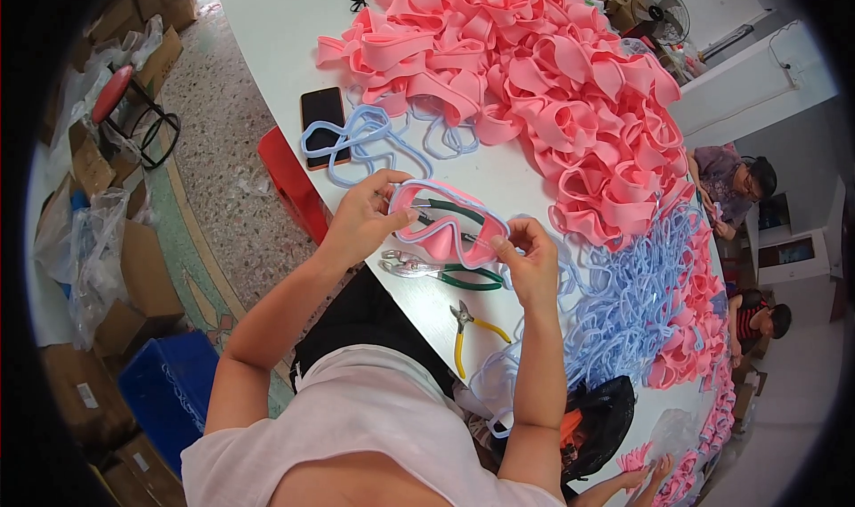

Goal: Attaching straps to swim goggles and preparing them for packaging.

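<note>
Seemingly to keep it spread, the left hand (367, 211) and right hand (532, 265) each pinch one end of the pink goggle frame (482, 252), held between them over the counter (278, 35), while yellow-handled pliers (461, 318) lie near the right hand, probably for easy reach.

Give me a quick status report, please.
Left grip, right grip: both on pink goggle-shaped frame. Frame trimmed blue. Green-handled pliers, yellow-handled cutters lying nearby.
</note>
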{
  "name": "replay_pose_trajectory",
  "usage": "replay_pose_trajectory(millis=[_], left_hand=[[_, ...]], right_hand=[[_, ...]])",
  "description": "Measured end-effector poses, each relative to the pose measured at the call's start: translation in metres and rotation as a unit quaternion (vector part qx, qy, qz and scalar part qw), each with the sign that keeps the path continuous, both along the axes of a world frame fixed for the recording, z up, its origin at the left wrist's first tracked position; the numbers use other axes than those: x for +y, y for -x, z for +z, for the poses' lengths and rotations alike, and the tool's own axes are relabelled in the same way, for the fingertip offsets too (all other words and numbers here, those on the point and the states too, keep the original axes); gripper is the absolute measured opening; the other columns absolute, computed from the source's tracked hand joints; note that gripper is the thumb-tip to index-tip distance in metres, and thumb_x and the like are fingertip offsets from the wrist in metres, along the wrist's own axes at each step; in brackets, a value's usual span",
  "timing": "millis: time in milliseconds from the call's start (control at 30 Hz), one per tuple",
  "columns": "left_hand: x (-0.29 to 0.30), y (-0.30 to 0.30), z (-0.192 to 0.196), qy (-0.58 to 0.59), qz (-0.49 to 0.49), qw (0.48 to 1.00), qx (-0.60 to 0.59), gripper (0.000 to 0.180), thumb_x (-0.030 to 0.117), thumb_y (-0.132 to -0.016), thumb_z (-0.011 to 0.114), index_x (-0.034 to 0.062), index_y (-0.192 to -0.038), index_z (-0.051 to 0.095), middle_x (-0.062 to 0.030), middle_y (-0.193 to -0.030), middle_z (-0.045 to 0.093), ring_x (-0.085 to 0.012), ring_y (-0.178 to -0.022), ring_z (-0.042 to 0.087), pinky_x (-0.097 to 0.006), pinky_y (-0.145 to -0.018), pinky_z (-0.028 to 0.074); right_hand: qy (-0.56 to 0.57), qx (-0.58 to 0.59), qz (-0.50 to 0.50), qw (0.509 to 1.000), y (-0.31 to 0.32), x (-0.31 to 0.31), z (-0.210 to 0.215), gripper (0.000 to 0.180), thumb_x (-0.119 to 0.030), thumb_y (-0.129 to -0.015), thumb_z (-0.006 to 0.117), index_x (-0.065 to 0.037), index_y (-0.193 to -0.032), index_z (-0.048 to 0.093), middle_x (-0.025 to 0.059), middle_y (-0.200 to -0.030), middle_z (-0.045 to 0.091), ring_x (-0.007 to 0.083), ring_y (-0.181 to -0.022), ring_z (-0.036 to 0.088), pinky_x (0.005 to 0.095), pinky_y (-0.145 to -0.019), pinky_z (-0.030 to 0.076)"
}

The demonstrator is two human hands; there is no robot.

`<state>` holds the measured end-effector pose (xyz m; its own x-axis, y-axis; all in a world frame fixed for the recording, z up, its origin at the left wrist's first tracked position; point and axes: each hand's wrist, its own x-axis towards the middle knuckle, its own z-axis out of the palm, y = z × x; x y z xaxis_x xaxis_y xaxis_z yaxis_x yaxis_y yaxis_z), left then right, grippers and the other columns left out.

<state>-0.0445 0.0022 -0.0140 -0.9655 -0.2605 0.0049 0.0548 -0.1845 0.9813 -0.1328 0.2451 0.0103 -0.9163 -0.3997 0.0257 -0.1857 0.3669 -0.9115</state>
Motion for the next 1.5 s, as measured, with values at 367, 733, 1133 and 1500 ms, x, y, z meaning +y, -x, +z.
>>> replay_pose_trajectory(millis=[367,733,1133,1500], left_hand=[[-0.018,-0.017,0.020,0.465,-0.069,0.824,0.315,0.070,0.033,-0.065,0.085,0.0142,-0.125,0.056,-0.0178,-0.138,0.042,-0.0352,-0.120,0.047,-0.041,-0.096,0.044],[-0.017,-0.013,0.013,0.376,0.042,0.859,0.345,0.051,0.029,-0.058,0.084,0.0065,-0.101,0.071,-0.0202,-0.118,0.057,-0.0309,-0.103,0.060,-0.036,-0.085,0.051],[-0.007,-0.013,0.011,0.398,0.032,0.846,0.353,0.050,0.033,-0.060,0.082,0.0052,-0.100,0.071,-0.0210,-0.115,0.059,-0.0329,-0.103,0.061,-0.039,-0.087,0.050],[-0.017,-0.032,-0.019,0.389,0.190,0.868,0.244,0.059,0.058,-0.082,0.061,0.0015,-0.099,0.067,-0.0256,-0.115,0.058,-0.0346,-0.104,0.058,-0.044,-0.088,0.048]], right_hand=[[0.128,-0.172,0.087,0.973,-0.002,0.015,0.022,0.024,-0.004,-0.080,0.074,0.001,-0.101,0.063,0.0027,-0.081,0.062,0.0094,-0.072,0.060,0.0246,-0.066,0.055],[-0.018,0.322,0.212,0.922,-0.030,0.013,0.050,0.030,-0.016,-0.074,0.078,-0.011,-0.103,0.071,0.0048,-0.102,0.062,0.0222,-0.098,0.053,0.0360,-0.084,0.043],[-0.036,0.193,0.120,0.973,-0.017,-0.001,0.046,0.058,-0.018,-0.072,0.081,-0.006,-0.121,0.053,0.0081,-0.115,0.055,0.0216,-0.105,0.052,0.0323,-0.085,0.044],[-0.350,0.194,-0.224,0.889,0.033,0.157,0.003,0.021,-0.004,-0.079,0.067,-0.001,-0.100,0.065,0.0160,-0.095,0.065,0.0327,-0.087,0.063,0.0407,-0.076,0.052]])
